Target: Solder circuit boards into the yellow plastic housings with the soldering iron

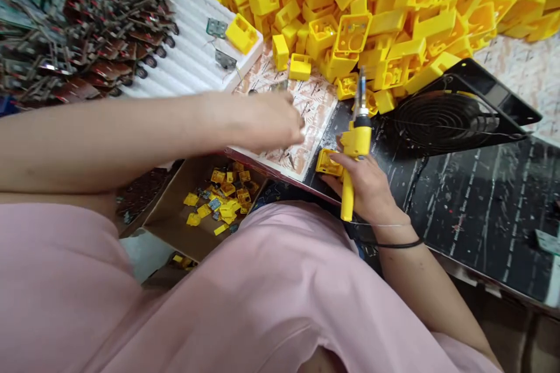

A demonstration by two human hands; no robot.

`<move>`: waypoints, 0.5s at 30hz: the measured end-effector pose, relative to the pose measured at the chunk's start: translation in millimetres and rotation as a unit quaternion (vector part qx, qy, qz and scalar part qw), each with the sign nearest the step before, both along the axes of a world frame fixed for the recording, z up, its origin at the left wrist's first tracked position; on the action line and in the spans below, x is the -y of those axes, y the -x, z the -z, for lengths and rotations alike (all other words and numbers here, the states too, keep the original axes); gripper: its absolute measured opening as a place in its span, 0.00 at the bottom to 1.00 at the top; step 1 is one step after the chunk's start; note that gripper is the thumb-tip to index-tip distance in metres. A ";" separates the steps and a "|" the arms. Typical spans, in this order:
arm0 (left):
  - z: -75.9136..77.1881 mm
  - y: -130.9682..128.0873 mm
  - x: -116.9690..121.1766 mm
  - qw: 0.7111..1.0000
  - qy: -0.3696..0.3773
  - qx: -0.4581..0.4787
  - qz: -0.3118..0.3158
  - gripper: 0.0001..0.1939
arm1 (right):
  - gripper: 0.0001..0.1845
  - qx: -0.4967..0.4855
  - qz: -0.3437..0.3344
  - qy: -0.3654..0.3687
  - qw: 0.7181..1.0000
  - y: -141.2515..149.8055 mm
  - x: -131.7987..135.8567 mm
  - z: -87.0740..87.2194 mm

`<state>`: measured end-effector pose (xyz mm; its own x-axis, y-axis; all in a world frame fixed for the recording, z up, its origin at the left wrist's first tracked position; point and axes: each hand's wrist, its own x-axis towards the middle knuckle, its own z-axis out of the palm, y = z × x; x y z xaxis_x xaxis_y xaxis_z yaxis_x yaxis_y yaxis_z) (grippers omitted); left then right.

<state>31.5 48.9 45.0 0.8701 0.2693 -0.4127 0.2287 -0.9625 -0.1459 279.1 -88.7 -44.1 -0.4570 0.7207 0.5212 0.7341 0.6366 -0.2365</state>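
Note:
My right hand [367, 183] is closed around a yellow soldering iron [355, 140], whose metal tip points away from me. The fingers of the same hand also touch a small open yellow plastic housing [329, 162] at the edge of the black mat. My left hand [273, 119] reaches across a patterned white board [301, 170]. Motion blurs its fingers, so whether they hold anything is unclear. Just beyond it lies a small yellow housing [300, 67]. A small dark part [280, 86], partly hidden, shows by the left fingers.
Yellow housings [350, 35] are heaped at the back. A black fan [455, 111] stands on the black mat [472, 204] to the right. Circuit boards with wires [87, 29] crowd the left, beside white foam [196, 17]. Below sits a cardboard box [166, 224] with yellow pieces.

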 end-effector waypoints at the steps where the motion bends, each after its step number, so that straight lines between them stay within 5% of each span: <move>1: 7.9 -2.0 17.4 1.000 -0.005 -0.014 0.026 0.15 | 0.24 0.003 0.000 0.000 1.000 3.5 -2.6 1.2; 3: 20.7 3.9 43.4 0.995 -0.011 0.064 0.079 0.20 | 0.23 0.005 0.002 -0.002 1.000 9.2 -5.5 3.3; 5: 26.9 20.5 53.3 0.980 -0.015 0.189 0.061 0.25 | 0.23 0.001 -0.004 -0.008 1.000 12.0 -5.9 3.5; 10: 23.1 66.0 39.9 0.870 0.012 0.402 -0.284 0.22 | 0.28 -0.040 0.010 -0.061 0.997 4.9 1.3 -9.3; 12: 25.0 69.0 39.6 0.850 0.037 0.415 -0.322 0.21 | 0.27 -0.051 0.035 -0.085 0.995 -1.2 6.8 -18.1; 15: 36.2 52.1 48.6 0.861 0.046 0.387 -0.327 0.21 | 0.21 -0.035 0.046 -0.113 0.992 -11.4 17.7 -30.5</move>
<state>-20.5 0.3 8.8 0.5698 0.8026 0.1766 0.7199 -0.5911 0.3638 290.5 -106.4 -13.6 -0.3520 0.6184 0.7026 0.7780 0.6107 -0.1478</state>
